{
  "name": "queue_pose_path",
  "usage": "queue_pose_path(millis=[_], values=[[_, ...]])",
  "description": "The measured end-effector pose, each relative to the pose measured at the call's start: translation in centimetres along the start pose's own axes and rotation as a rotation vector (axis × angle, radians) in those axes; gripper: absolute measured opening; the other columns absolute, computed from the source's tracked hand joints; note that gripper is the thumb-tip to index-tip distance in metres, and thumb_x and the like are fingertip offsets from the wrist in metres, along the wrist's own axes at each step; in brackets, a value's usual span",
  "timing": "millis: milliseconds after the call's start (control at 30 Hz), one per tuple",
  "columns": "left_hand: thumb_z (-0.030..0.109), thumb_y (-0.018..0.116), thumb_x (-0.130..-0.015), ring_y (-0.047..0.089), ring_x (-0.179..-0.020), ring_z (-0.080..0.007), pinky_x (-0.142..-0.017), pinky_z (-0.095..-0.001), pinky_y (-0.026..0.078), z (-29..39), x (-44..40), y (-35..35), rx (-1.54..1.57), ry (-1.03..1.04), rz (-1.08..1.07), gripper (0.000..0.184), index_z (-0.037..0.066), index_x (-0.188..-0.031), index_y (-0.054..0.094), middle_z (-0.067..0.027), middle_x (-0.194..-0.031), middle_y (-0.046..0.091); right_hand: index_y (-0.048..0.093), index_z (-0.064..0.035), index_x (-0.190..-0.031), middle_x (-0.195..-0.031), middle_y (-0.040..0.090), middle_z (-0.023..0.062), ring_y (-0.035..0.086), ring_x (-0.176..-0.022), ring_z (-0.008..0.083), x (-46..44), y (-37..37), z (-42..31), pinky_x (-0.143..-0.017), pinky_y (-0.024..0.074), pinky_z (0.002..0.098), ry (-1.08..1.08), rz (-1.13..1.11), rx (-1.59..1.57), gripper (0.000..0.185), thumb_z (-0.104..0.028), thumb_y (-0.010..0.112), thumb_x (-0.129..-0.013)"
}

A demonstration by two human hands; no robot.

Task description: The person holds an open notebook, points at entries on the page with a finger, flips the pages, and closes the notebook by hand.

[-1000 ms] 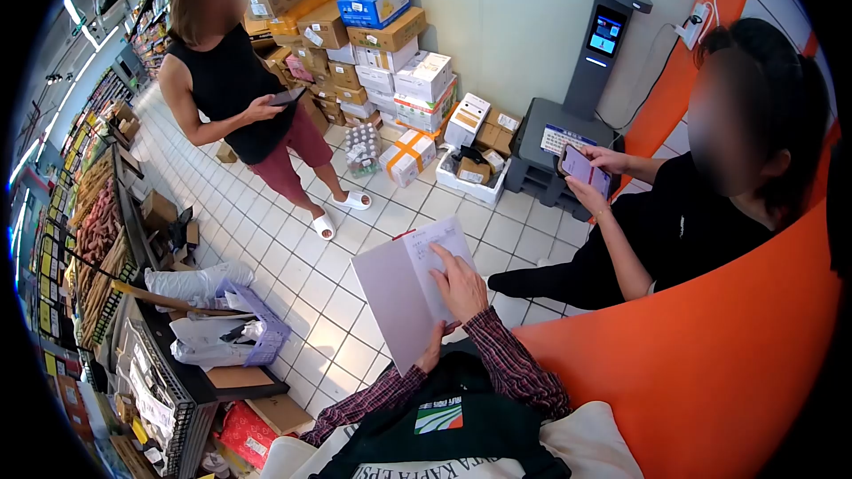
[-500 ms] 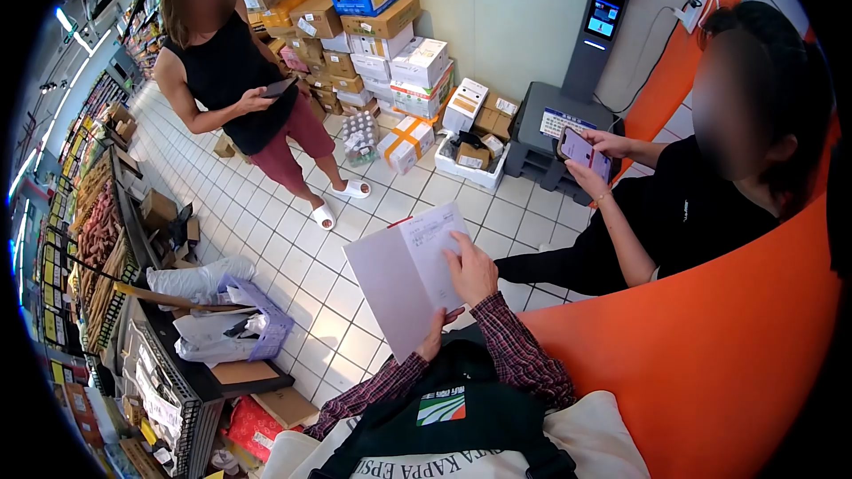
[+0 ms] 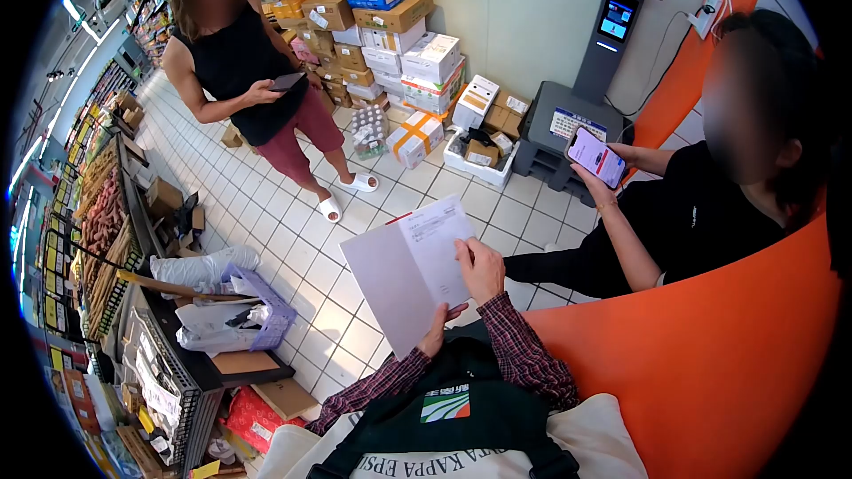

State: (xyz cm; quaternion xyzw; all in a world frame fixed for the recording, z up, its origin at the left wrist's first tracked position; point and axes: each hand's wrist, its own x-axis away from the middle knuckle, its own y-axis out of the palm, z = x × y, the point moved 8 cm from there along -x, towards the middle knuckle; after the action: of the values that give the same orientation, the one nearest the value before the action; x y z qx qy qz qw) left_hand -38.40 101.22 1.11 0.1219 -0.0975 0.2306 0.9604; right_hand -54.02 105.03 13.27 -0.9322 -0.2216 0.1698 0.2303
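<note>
An open notebook (image 3: 390,270) with handwriting on its right page is held up in front of my body. My left hand (image 3: 437,330) grips its lower edge, the thumb on the page. On the right edge of the written page, my right hand (image 3: 481,270) has its fingers curled in, closed at the paper's margin. Whether it pinches the page is hard to see. Plaid sleeves cover both forearms.
A person in a black top (image 3: 232,80) stands at the left with a phone. Another person (image 3: 701,204) at the right holds a lit phone (image 3: 596,158). Stacked boxes (image 3: 382,40) and a dark scale machine (image 3: 568,124) line the wall. An orange counter (image 3: 692,346) is beside me.
My right hand has gone from pointing on the page to a curled shape at its right edge. The person at the right has shifted one hand on the phone.
</note>
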Motion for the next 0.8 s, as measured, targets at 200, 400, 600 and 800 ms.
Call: queue_pose_path(millis=[200,400,600,800], values=[[0.036,0.03,-0.101,0.057,-0.112,-0.0217,-0.1,-0.0325,0.041,0.4,-0.2,0.1,0.018,0.018,-0.014,0.052,-0.005,-0.133,0.038,-0.0172,-0.118,0.06,0.056,-0.002,-0.076,-0.069,0.062,0.0127,0.06,-0.064,0.0328,0.1,0.3,-0.2,-0.057,0.0439,0.0404,-0.02,-0.014,-0.001,0.029,-0.027,0.055,-0.09],[0.035,0.031,-0.101,0.057,-0.112,-0.0227,-0.101,-0.0329,0.041,0.6,0.0,0.2,0.012,-0.001,-0.012,0.051,-0.005,-0.133,0.037,-0.0174,-0.117,0.061,0.06,-0.0044,-0.095,-0.078,0.064,0.0121,0.062,-0.067,0.0297,0.2,0.6,-0.6,-0.059,0.0467,0.0374,-0.075,0.012,-0.044,0.02,-0.023,0.058,-0.088],[0.037,0.031,-0.101,0.056,-0.113,-0.0216,-0.104,-0.032,0.036,-0.3,0.2,0.0,-0.022,-0.073,-0.01,0.052,-0.005,-0.129,0.044,-0.0153,-0.117,0.062,0.055,-0.0163,-0.123,-0.083,0.058,0.011,0.06,-0.071,0.0299,0.6,0.8,-2.0,-0.062,0.0479,0.039,-0.133,-0.059,0.116,0.036,-0.023,0.058,-0.088],[0.039,0.033,-0.101,0.056,-0.111,-0.0175,-0.105,-0.029,0.033,-1.9,-0.2,-0.5,-0.047,-0.078,-0.007,0.052,-0.004,-0.122,0.054,-0.0128,-0.116,0.063,0.049,-0.02,-0.13,-0.081,0.057,0.0118,0.059,-0.074,0.0316,0.8,1.5,-1.4,-0.064,0.0477,0.0418,-0.116,-0.115,0.214,0.043,-0.024,0.057,-0.088]])
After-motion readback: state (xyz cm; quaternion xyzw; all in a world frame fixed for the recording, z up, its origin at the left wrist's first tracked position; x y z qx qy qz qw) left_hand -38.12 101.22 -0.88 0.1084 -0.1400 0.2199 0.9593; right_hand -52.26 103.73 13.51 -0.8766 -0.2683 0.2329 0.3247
